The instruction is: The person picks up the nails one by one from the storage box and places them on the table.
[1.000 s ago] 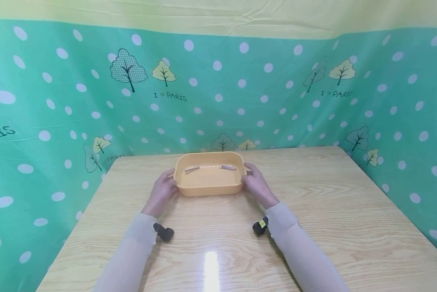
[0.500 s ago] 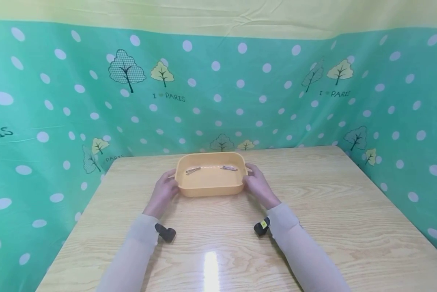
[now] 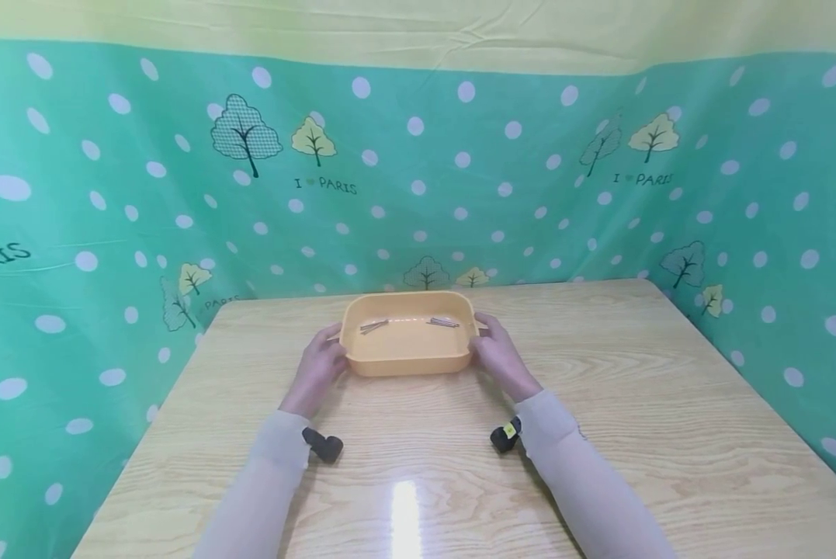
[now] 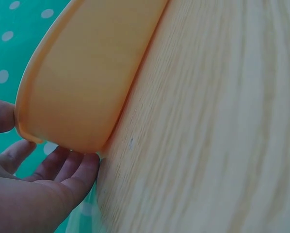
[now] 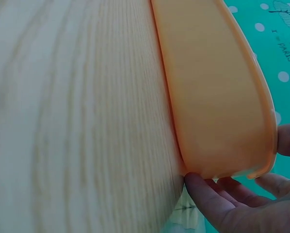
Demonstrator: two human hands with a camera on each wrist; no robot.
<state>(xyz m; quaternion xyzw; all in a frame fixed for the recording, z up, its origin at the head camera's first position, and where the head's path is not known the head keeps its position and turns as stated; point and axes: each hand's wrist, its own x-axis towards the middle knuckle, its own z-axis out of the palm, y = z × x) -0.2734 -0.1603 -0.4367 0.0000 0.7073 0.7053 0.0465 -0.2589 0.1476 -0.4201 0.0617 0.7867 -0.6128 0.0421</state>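
A shallow orange tray (image 3: 412, 365) with rounded corners stands on the far part of the table, a small handle at each end. My left hand (image 3: 317, 366) holds its left end; in the left wrist view the fingertips (image 4: 90, 162) are at the lower edge of the tray's wall (image 4: 89, 77) and a digit is at the rim. At the other end my right hand (image 3: 499, 357) grips likewise, with fingers (image 5: 203, 194) under the end in the right wrist view. Inside lie two small groups of thin metal pieces like nails, one left (image 3: 373, 327), one right (image 3: 443, 322).
The wood-grain table (image 3: 655, 404) reaches back to a green dotted curtain (image 3: 418, 171), which also hangs along both sides. Black wrist cameras (image 3: 324, 446) are strapped over the white sleeves (image 3: 260, 489). A bright reflection lies on the near tabletop.
The tray has shifted slightly to the right, both hands moving along with it and keeping their hold. The metal pieces have stayed in their two groups.
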